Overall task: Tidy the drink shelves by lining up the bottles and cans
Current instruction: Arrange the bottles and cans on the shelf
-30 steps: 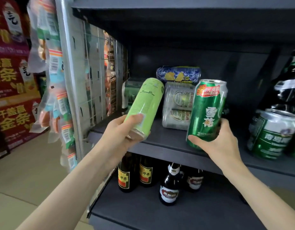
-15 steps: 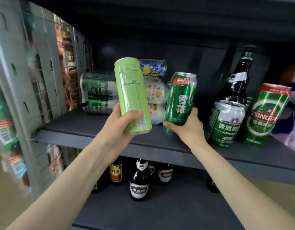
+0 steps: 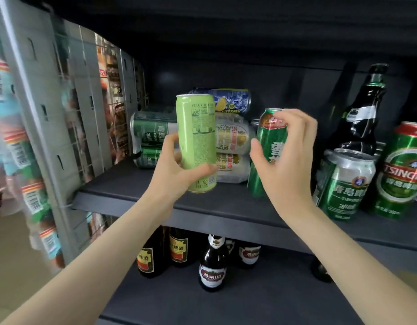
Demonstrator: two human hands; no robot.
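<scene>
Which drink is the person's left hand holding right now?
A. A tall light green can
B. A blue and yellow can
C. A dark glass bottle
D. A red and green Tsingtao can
A: the left hand grips the tall light green can low on its body, holding it upright at the front of the shelf, while the right hand is at the dark green can.
</scene>
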